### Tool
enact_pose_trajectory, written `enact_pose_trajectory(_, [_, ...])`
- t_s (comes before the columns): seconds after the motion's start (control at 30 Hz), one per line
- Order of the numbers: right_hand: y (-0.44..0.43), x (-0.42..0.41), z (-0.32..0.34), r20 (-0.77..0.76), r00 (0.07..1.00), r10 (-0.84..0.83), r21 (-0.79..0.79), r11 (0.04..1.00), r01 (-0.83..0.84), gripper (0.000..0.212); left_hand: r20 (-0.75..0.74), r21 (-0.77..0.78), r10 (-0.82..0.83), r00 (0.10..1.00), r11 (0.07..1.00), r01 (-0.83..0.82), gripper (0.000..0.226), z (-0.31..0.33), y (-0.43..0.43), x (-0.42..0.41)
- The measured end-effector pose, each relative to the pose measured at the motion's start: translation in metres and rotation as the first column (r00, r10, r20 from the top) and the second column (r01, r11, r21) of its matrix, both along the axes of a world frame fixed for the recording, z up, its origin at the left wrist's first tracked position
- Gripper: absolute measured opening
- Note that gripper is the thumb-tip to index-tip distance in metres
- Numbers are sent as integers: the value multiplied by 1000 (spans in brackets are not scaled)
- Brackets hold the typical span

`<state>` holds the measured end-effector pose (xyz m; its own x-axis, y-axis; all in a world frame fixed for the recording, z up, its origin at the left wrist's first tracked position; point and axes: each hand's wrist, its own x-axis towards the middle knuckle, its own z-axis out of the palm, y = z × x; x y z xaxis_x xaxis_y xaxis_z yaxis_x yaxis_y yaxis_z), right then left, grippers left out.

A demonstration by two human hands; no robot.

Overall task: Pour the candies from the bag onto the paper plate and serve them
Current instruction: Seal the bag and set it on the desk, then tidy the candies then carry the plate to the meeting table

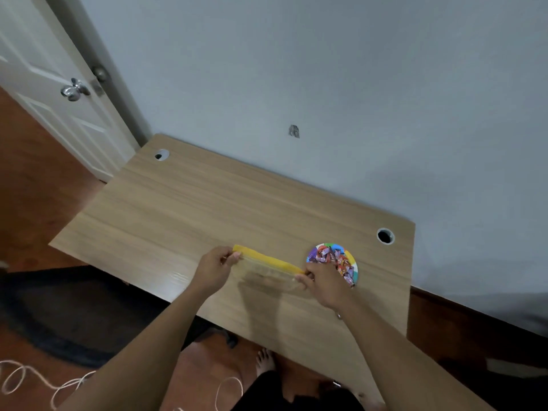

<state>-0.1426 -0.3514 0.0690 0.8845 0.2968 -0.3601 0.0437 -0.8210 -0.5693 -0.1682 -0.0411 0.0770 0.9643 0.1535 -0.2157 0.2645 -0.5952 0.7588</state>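
A clear plastic bag (268, 272) with a yellow zip strip lies stretched between my two hands over the wooden desk. My left hand (214, 267) pinches its left end and my right hand (324, 284) pinches its right end. The bag looks empty. Just beyond my right hand sits a small paper plate (354, 264) with a multicoloured rim. A heap of wrapped candies (333, 258) fills the plate. My right hand hides the plate's near edge.
The wooden desk (207, 209) stands against a pale wall, with cable holes at its far left (161, 155) and far right (385, 235). A white door (53, 93) is at the left. Cord (35, 381) lies on the floor near my bare feet.
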Motion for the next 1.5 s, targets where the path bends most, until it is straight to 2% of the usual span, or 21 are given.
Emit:
enact_pose_trajectory(0.13, [3, -5, -20, -8, 998, -57, -17, 998, 57, 30, -37, 38, 22, 999, 999, -21, 22, -16, 1, 5])
enact_pose_trajectory(0.27, [3, -4, -20, 19, 994, -104, 106, 989, 101, 28, -15, 54, 67, 998, 996, -66, 28, -17, 0, 16])
enact_pose_trajectory(0.4, [-12, -3, -15, -36, 981, -192, 184, 963, 196, 20, 61, 43, 90, 994, 995, -92, 37, -13, -7, 31])
enact_pose_trajectory(0.5, [-32, -8, -9, -74, 954, -291, 163, 940, 299, 17, 158, 80, 174, 972, 979, -188, 45, -8, -22, 37])
enact_pose_trajectory(0.57, [-48, -14, -8, -83, 929, -359, 134, 920, 368, 16, 255, 129, 144, 956, 975, -181, 39, -5, -39, 41])
enact_pose_trajectory(0.63, [-63, -19, -10, -97, 911, -400, 104, 907, 409, 16, 279, 142, 35, 960, 987, -77, 34, -3, -58, 42])
enact_pose_trajectory(0.77, [-91, -34, -25, -130, 890, -437, 21, 896, 443, 11, 162, 75, -201, 966, 979, 191, 33, -20, -96, 39])
enact_pose_trajectory(0.93, [-112, -51, -60, -215, 855, -473, -124, 881, 456, 34, -110, -52, -299, 948, 954, 295, 25, -58, -140, 41])
enact_pose_trajectory(1.0, [-114, -56, -85, -213, 873, -439, -167, 896, 410, 51, -204, -83, -295, 934, 955, 283, 29, -73, -158, 41])
enact_pose_trajectory(1.1, [-107, -61, -100, -175, 880, -442, -281, 879, 385, 48, -327, -120, -215, 920, 975, 185, 52, -107, -175, 36])
enact_pose_trajectory(1.2, [-99, -65, -110, -142, 887, -439, -296, 874, 385, 43, -404, -129, -165, 900, 984, 123, 36, -134, -191, 32])
enact_pose_trajectory(1.3, [-96, -69, -117, -93, 893, -441, -304, 866, 397, 36, -417, -210, -181, 890, 973, 99, 26, -142, -213, 25])
enact_pose_trajectory(1.4, [-96, -69, -121, -35, 892, -451, -251, 868, 429, 30, -393, -217, -128, 911, 975, 43, 52, -148, -229, 17])
enact_pose_trajectory(1.5, [-101, -68, -117, -15, 835, -550, -171, 824, 540, 24, -380, -166, -70, 922, 986, 6, 53, -147, -242, 15])
